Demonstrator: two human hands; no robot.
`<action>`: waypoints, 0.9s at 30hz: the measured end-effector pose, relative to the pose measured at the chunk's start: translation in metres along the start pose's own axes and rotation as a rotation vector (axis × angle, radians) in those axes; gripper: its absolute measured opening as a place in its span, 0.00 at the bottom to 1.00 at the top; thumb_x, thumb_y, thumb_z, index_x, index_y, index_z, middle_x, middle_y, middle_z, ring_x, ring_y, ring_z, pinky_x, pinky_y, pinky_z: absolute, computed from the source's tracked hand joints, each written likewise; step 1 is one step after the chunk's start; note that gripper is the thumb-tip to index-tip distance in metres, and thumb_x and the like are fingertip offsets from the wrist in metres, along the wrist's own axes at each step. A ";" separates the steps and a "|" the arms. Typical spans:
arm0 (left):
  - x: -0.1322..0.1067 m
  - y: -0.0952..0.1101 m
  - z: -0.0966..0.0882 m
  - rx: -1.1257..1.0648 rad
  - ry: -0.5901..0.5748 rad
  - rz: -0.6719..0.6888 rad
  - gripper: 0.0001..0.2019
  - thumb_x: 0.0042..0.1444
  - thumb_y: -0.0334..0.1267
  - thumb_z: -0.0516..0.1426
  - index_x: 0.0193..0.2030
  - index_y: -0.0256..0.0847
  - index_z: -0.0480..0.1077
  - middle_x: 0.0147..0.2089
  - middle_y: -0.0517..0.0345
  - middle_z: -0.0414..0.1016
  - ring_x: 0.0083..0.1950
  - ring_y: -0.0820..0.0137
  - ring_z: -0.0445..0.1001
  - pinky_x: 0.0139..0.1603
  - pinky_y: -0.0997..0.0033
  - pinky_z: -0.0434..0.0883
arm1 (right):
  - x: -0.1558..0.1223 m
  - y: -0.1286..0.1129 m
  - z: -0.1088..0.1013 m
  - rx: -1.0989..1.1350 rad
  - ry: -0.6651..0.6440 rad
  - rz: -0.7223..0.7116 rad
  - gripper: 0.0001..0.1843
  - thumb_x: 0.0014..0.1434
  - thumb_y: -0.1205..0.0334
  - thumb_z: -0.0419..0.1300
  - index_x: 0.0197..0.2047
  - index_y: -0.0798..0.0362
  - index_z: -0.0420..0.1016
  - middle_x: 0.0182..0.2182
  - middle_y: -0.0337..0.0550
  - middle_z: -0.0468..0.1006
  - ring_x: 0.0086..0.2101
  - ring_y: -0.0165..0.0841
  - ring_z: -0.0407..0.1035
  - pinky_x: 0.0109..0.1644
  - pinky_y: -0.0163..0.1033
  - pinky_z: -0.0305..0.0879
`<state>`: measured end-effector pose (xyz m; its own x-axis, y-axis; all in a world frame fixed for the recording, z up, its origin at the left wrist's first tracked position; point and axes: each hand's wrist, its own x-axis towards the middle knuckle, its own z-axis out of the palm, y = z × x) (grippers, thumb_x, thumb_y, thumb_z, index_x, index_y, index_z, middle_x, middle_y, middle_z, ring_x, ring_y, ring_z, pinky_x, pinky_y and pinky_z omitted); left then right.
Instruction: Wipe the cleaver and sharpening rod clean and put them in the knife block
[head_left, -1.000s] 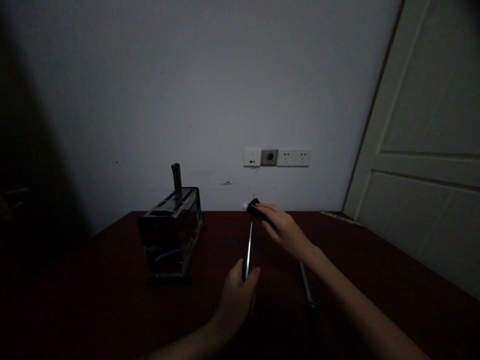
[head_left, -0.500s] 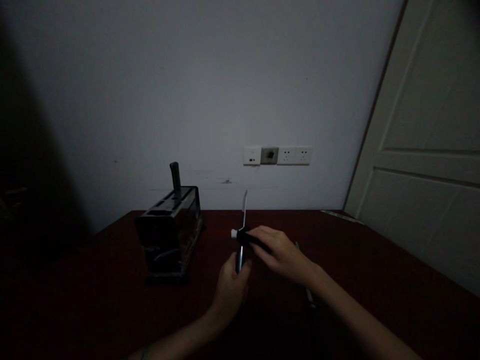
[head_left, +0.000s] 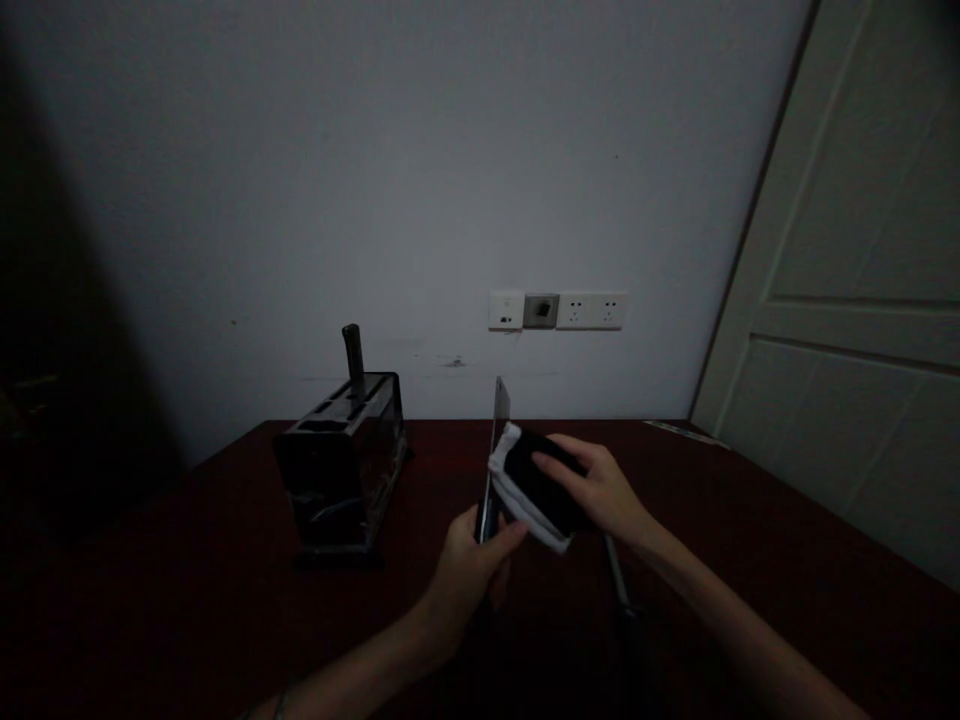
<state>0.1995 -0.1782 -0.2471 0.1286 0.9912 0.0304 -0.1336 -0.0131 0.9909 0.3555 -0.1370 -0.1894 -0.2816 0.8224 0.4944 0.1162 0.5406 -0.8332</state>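
Observation:
My left hand [head_left: 466,572] is closed round the dark handle of a kitchen knife [head_left: 501,402], whose blade points up and away from me. My right hand [head_left: 604,490] grips a folded black cloth [head_left: 541,480] with a white edge. That cloth is just right of the blade, close to it; whether they touch I cannot tell. My left thumb lies near the cloth's lower edge. A second long, thin metal tool [head_left: 616,575], perhaps another knife, lies on the table below my right forearm, its dark end lost in shadow.
To the left stands a black knife block [head_left: 330,480] with one dark-handled knife [head_left: 352,352] upright in a slot. The dark red table [head_left: 225,560] ends at a wall with sockets [head_left: 574,311]. A thin pale strip [head_left: 686,433] lies at the far right edge.
My right hand has drawn the cloth off the blade to the right and turned it, so its broad side and white edge show. My left hand keeps hold of the knife.

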 end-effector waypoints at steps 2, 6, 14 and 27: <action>-0.006 0.004 0.005 -0.124 -0.090 -0.054 0.16 0.46 0.46 0.59 0.23 0.42 0.55 0.09 0.73 0.52 0.09 0.82 0.48 0.09 0.81 0.49 | 0.005 0.003 -0.009 0.199 0.194 0.188 0.12 0.49 0.56 0.59 0.34 0.55 0.74 0.24 0.38 0.76 0.24 0.31 0.68 0.25 0.33 0.62; -0.015 0.008 0.009 -0.358 -0.242 -0.136 0.18 0.50 0.46 0.56 0.19 0.41 0.53 0.10 0.72 0.49 0.09 0.83 0.46 0.09 0.81 0.48 | 0.011 0.005 -0.021 0.498 0.414 0.453 0.09 0.45 0.57 0.61 0.28 0.55 0.72 0.17 0.37 0.72 0.17 0.29 0.64 0.18 0.32 0.59; -0.027 0.011 0.012 -0.611 -0.278 -0.224 0.04 0.42 0.31 0.52 0.26 0.39 0.58 0.18 0.66 0.61 0.14 0.81 0.56 0.14 0.80 0.58 | 0.005 -0.014 -0.027 0.424 0.289 0.449 0.18 0.41 0.55 0.66 0.35 0.57 0.73 0.22 0.40 0.75 0.19 0.29 0.66 0.19 0.32 0.59; -0.027 0.005 0.005 -0.604 -0.439 -0.150 0.12 0.25 0.24 0.47 0.22 0.39 0.60 0.15 0.63 0.62 0.09 0.82 0.47 0.07 0.82 0.49 | -0.027 -0.045 -0.009 -0.546 0.182 -0.491 0.10 0.53 0.66 0.57 0.41 0.54 0.71 0.35 0.42 0.78 0.35 0.31 0.72 0.38 0.35 0.68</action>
<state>0.1999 -0.2058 -0.2423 0.5499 0.8318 0.0758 -0.5823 0.3167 0.7487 0.3669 -0.1819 -0.1629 -0.2663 0.4549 0.8498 0.4867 0.8244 -0.2888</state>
